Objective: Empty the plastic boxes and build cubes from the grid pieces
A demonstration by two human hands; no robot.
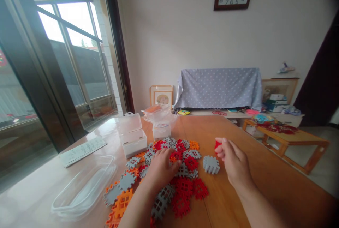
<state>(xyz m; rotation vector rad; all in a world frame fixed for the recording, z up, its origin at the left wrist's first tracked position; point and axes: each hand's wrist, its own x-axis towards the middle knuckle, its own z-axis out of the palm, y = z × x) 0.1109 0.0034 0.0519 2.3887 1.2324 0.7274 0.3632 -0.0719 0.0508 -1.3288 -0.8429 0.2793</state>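
A loose pile of red, grey and orange plastic interlocking tiles [183, 186] with notched edges lies across the middle of the wooden table. My left hand [164, 164] rests over this pile, thumb apart from the fingers, whose tips are partly hidden; I see nothing held in it. Between thumb and fingers, my right hand [233, 161] pinches a red tile [217, 145], mostly covered by the hand. Just left of that hand, a neat stack of grey tiles [211, 165] stands on the table, apart from the pile.
A clear lidless plastic tub [84, 185] sits at the left, near a sheet of paper [83, 152]. Behind the pile are an open white plastic box [134, 144], a smaller box [161, 131] and a clear container [157, 113] with orange contents. A low wooden table [288, 132] stands beyond, right.
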